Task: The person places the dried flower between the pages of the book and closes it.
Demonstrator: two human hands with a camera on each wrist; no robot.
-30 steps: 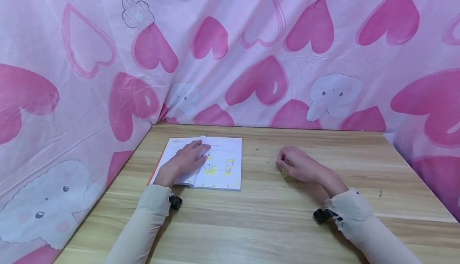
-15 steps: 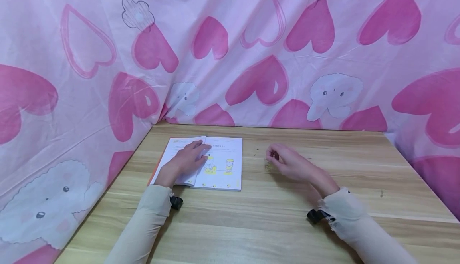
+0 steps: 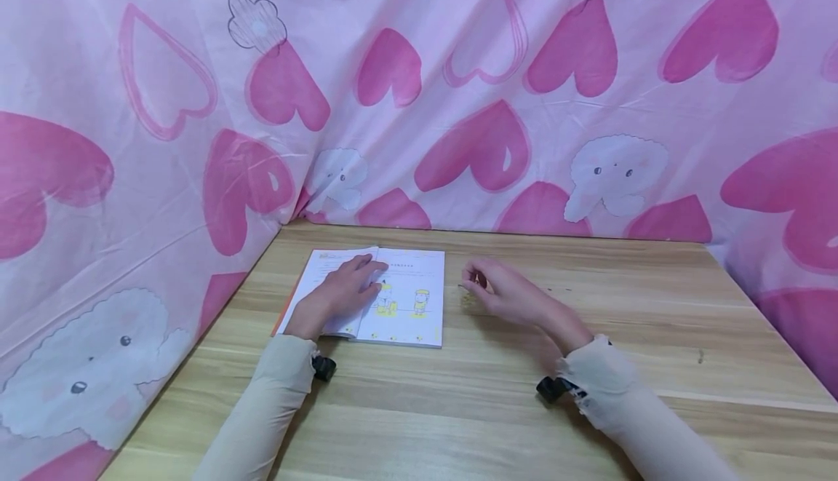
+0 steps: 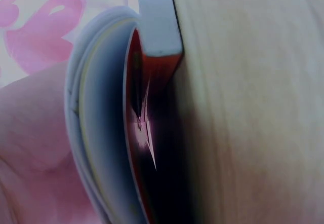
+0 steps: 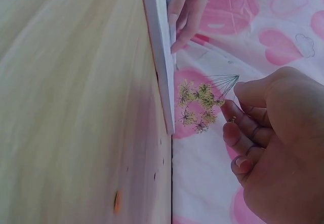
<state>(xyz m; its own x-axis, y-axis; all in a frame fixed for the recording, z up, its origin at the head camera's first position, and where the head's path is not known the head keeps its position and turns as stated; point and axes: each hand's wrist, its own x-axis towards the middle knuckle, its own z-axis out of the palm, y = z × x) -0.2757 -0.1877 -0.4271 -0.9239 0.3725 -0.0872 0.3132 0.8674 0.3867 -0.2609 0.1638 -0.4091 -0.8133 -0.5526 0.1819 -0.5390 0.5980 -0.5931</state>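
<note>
An open book (image 3: 419,332) with text and yellow cartoon figures lies on the table, left of centre. My left hand (image 3: 337,292) rests on its left page and inner fold, fingers spread toward the right page. In the left wrist view, the book's left pages (image 4: 104,117) curve up beside my palm, near the thicker page block (image 4: 159,21). Just right of the book, my right hand (image 3: 507,292) pinches a small dried flower sprig by its thin stems, above the table. The yellow-green flower heads (image 5: 202,96) hang from my fingertips, pointing toward the book.
The wooden table (image 3: 419,415) bears a few tiny dark specks (image 5: 155,176) and an orange bit (image 5: 117,202). A pink heart-print cloth (image 3: 471,146) hangs along the back and sides. Each wrist wears a black camera strap.
My right hand has moved left toward the book, carrying the flower sprig with it. My left hand stays on the page.
</note>
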